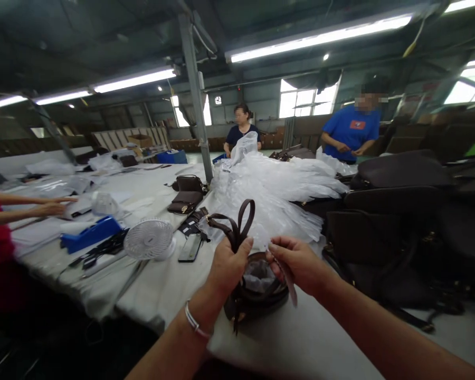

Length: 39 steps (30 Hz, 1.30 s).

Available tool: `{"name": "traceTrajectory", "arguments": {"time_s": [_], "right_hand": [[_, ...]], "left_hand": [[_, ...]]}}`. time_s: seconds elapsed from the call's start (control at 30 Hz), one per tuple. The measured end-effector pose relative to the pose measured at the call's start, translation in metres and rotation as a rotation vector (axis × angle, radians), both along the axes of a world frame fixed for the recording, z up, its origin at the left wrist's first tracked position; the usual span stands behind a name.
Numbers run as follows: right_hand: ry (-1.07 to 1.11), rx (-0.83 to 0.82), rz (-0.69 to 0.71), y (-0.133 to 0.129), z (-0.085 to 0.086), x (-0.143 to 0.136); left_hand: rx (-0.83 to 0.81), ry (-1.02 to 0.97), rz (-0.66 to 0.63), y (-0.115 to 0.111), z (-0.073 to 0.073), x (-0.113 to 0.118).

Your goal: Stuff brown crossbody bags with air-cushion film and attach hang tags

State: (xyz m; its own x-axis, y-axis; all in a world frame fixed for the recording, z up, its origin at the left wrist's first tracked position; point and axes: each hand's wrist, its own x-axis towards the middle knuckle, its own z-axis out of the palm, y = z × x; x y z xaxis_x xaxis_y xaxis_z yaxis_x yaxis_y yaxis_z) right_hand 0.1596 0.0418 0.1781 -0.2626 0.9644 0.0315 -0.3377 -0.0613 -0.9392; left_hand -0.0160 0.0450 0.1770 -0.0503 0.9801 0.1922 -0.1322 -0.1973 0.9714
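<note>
A small dark brown bag (257,303) stands on the white-covered table just in front of me, its top open and clear plastic (259,277) showing inside. My left hand (230,264) is closed round a looped brown strap (246,214) that rises above the bag's left side. At the right of the opening, my right hand (295,258) pinches a thin pale strip (288,279) that hangs down over the bag's rim. The two hands are close together but apart.
A heap of clear plastic bags (269,179) lies ahead. Dark bags (380,237) are piled at the right. A white fan (150,238), a phone (190,248), small brown bags (186,200) and a blue holder (91,234) lie left. Three other people stand around the tables.
</note>
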Motion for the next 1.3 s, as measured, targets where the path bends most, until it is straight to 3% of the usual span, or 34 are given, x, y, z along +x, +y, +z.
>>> {"name": "traceTrajectory", "arguments": {"time_s": [0.13, 0.27, 0.4, 0.47, 0.57, 0.67, 0.73, 0.8, 0.83, 0.9, 1.0, 1.1, 1.2, 1.3], "right_hand": [[0.222, 0.059, -0.139, 0.002, 0.014, -0.019], [0.353, 0.122, -0.312, 0.013, 0.025, -0.031], [0.381, 0.173, -0.398, 0.014, 0.023, -0.043], [0.342, 0.209, -0.440, 0.009, 0.018, -0.047], [0.187, 0.269, -0.488, 0.000, 0.013, -0.045], [0.071, 0.342, -0.590, -0.010, 0.020, -0.028], [-0.172, 0.562, -0.798, -0.019, 0.030, -0.012], [-0.615, 0.895, -0.908, -0.030, 0.039, -0.001], [-0.849, 1.032, -0.855, -0.035, 0.042, 0.000], [-1.185, 1.139, -0.585, -0.044, 0.043, -0.005], [-1.343, 0.955, -0.248, -0.051, 0.034, -0.021], [-1.133, 0.566, -0.058, -0.051, 0.020, -0.032], [-0.771, 0.202, 0.000, -0.047, 0.008, -0.032], [-0.545, 0.090, -0.071, -0.043, 0.000, -0.034]], "left_hand": [[-0.011, 0.012, -0.074, -0.004, -0.006, -0.008], [-0.045, -0.185, -0.195, -0.006, -0.011, -0.019], [-0.014, -0.317, -0.321, -0.013, -0.013, -0.029], [-0.017, -0.286, -0.264, -0.017, -0.013, -0.031], [-0.002, -0.123, -0.095, -0.018, -0.014, -0.034], [0.054, -0.006, -0.016, -0.015, -0.017, -0.039], [0.089, 0.067, 0.006, -0.013, -0.018, -0.043], [0.130, 0.149, 0.015, -0.013, -0.017, -0.044], [0.147, 0.184, 0.010, -0.014, -0.016, -0.043], [0.182, 0.241, -0.015, -0.017, -0.013, -0.039], [0.254, 0.333, -0.025, -0.024, -0.009, -0.034], [0.297, 0.431, -0.014, -0.028, -0.007, -0.034], [0.345, 0.499, 0.025, -0.028, -0.005, -0.036], [0.464, 0.659, 0.076, -0.025, -0.002, -0.033]]}}
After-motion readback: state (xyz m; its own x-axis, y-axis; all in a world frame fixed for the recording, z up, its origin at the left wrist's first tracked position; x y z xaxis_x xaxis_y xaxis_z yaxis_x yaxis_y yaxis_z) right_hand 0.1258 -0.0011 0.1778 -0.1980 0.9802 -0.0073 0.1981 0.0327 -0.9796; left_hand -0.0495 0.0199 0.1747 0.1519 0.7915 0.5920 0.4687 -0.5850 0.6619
